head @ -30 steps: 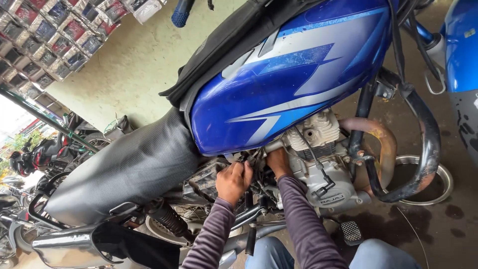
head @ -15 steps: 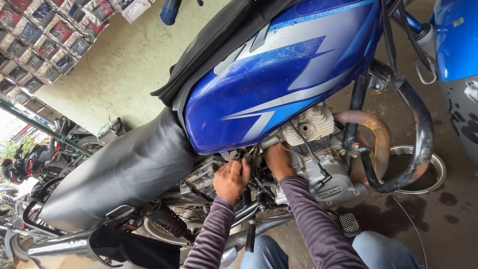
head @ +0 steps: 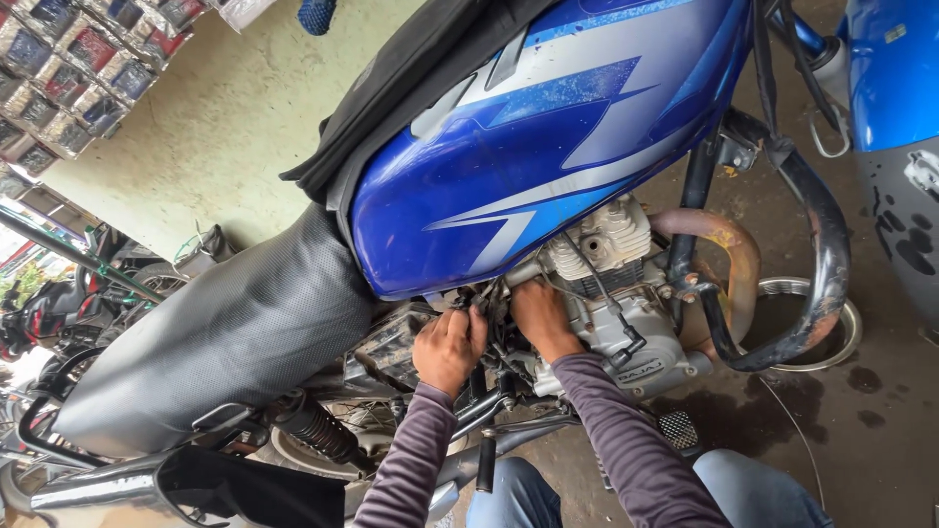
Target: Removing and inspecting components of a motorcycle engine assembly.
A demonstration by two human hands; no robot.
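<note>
motorcycle repair workshop. both hands, left hand (head: 448, 344) and right hand (head: 541, 315), work at the exposed engine (head: 611, 284) of a blue motorcycle (head: 548, 147) parked on an oil-stained concrete floor (head: 861, 391). far left of the hands, stacked boxed spare parts (head: 68, 68) line a wall; below them stand other parked bikes (head: 49, 303). right of the hands, a second blue vehicle (head: 895, 88).

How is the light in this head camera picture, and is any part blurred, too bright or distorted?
Head view: soft daylight, no hard shadows; pale glare on the blue tank; the far left edge is overexposed; both hands, left and right, look sharp, in shade under the tank; the wide lens tilts and bends the motorcycle.
</note>
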